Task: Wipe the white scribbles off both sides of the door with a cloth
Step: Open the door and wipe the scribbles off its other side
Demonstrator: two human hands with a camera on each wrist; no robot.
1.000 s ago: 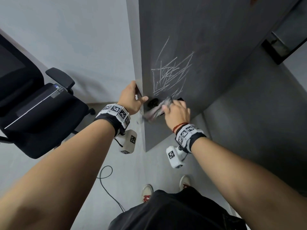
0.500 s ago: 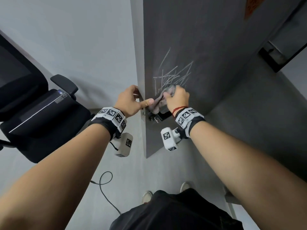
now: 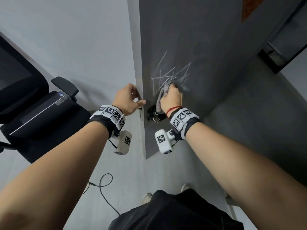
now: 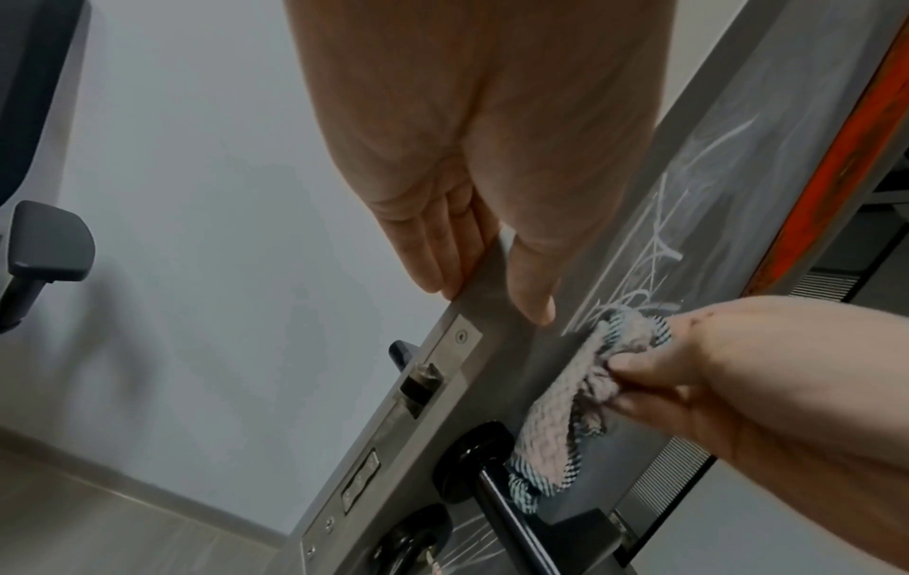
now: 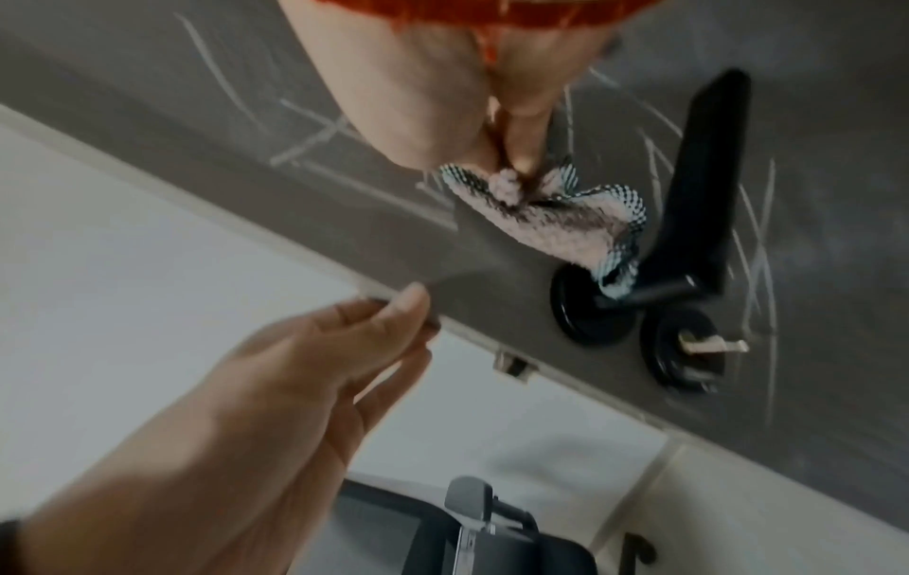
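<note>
Head view: we have the right hand [image 3: 172, 98] clutching the cloth [image 3: 163, 92] against white scribbles [image 3: 172, 75] above the door handle [image 4: 497, 490]; left hand [image 3: 128, 101] clasps the door [image 3: 207, 39] edge. Next: sweep upward, firm pressure.

No words, brand names or numbers can be read anywhere. The only signs are black-and-white square code patterns: several on the left wristband [image 3: 111, 113] and the right wristband [image 3: 182, 118], and one on each white camera block [image 3: 163, 142] hanging under the wrists. An orange panel [image 3: 249, 7] near the top of the door [image 3: 207, 39] carries a darker pattern, perhaps a decoration or characters, too blurred to make out.
</note>
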